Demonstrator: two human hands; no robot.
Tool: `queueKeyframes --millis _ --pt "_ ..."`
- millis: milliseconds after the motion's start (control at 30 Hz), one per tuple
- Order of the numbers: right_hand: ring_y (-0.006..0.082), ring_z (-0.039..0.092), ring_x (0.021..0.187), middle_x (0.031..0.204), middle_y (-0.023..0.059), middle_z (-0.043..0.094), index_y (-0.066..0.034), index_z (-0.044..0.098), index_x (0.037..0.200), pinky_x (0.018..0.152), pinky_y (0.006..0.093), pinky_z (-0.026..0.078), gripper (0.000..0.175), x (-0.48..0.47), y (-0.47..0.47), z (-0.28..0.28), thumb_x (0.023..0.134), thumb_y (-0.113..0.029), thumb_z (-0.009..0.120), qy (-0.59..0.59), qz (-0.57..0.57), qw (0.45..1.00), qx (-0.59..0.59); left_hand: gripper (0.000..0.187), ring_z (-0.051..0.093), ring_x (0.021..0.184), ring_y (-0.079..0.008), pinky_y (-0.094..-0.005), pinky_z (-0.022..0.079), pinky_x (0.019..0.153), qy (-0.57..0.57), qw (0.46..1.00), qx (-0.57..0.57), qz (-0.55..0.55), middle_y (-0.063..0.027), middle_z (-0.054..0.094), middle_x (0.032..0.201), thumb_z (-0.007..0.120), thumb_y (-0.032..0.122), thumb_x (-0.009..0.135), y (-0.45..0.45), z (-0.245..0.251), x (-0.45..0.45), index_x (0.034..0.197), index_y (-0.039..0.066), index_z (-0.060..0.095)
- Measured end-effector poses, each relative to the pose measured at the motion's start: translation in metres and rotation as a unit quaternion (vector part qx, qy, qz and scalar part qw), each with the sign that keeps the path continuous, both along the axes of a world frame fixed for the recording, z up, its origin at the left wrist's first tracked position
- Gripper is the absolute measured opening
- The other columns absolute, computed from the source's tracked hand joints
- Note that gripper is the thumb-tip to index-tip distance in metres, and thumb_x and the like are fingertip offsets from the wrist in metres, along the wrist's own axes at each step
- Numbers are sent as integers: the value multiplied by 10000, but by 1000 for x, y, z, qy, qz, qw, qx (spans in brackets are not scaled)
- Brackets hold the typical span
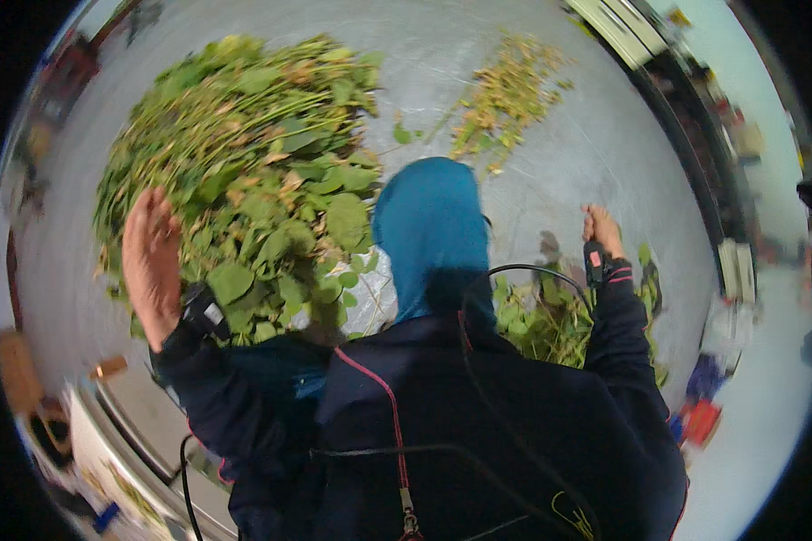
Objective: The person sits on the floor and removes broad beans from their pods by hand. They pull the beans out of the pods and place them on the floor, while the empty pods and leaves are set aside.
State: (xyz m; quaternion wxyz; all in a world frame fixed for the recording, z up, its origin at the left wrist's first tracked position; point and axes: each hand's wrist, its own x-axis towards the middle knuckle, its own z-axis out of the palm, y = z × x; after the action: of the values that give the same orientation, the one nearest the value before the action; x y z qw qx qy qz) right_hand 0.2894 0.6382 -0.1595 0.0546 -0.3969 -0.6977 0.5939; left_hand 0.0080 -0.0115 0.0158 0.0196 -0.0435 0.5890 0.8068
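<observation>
My left hand (150, 260) is raised with its fingers stretched out and nothing in it. It is over the left edge of a large heap of leafy green plants (257, 155), which have long stalks and some yellowed leaves. My right hand (603, 226), its fingers partly bent, appears to hold nothing. Below it, partly behind my forearm, lies a smaller bunch of leafy plants (545, 321). Between the hands rises my knee in teal cloth (433, 223). Farther off sits a small pile of yellowish plant pieces (507, 95).
Everything lies on a smooth grey floor (419, 74). Dark shelving with goods (690, 128) lines the right side. A white cabinet or appliance (101, 446) stands at the lower left. A black cable (538, 268) loops near my right wrist. A red object (702, 422) lies at the right.
</observation>
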Motion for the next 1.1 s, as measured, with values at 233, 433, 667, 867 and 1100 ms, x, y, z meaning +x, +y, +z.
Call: queueKeyframes --millis 233,433,667,867,1100 --pt "33 282 466 616 -59 361 -36 520 975 429 190 253 313 -272 -165 177 888 -336 500 112 275 948 -112 323 555 939 -133 -256 438 809 53 996 56 34 -97 579 1101 524 210 883 -16 18 51 1136 10 518" --pt "24 255 511 695 -60 395 -21 500 1049 439 163 225 283 -361 -316 227 919 -270 463 124 533 808 -217 318 544 917 -112 -258 428 822 31 995 53 74 -77 578 1088 505 226 891 -18 17 76 1135 23 520" --pt "43 320 534 731 -52 442 -56 517 986 461 185 290 287 -378 -462 140 914 -328 461 27 612 719 -328 263 546 885 -97 -239 425 796 43 994 -11 98 -71 596 1045 478 208 899 -26 4 112 1083 33 545" --pt "51 352 501 720 -31 462 -47 515 975 441 202 303 364 -352 -504 92 907 -398 450 -79 587 703 -392 221 506 797 -67 -206 413 723 21 984 -63 165 -33 598 969 441 170 909 -40 -17 155 1036 25 549" --pt "55 414 500 715 -8 500 -46 525 966 407 188 330 363 -350 -502 80 902 -397 460 -80 596 699 -386 185 502 785 -74 -217 415 696 -38 970 -18 239 -23 606 952 431 147 908 -38 -39 177 1013 47 546"
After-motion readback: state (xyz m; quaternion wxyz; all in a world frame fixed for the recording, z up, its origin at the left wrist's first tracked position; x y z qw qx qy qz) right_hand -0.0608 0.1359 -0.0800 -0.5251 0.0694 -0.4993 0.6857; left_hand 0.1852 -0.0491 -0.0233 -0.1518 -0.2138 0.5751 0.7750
